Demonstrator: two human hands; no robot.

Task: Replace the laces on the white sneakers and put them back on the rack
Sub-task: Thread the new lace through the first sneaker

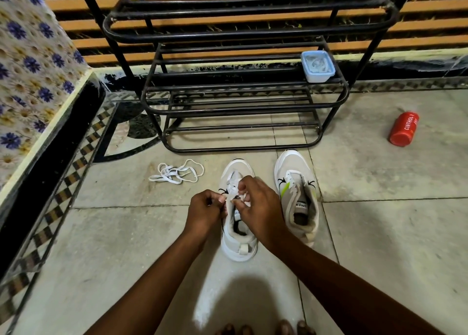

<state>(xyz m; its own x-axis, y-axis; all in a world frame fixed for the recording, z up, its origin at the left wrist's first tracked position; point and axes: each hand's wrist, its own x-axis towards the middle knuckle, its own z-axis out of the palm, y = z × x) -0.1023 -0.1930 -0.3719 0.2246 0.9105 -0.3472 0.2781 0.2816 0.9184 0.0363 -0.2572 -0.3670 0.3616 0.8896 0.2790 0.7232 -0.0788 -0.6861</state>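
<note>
Two white sneakers stand side by side on the floor in front of the black metal rack. Both my hands are over the left sneaker. My left hand pinches a white lace at the shoe's left eyelets. My right hand grips a bunch of white lace over the tongue. The right sneaker has no lace and its tongue stands open. A loose white lace lies tangled on the tiles to the left of the shoes.
A pale blue lidded box sits on the rack's right side. A red bottle lies on the floor at the right. A raised ledge with a floral cloth runs along the left. My toes show at the bottom edge.
</note>
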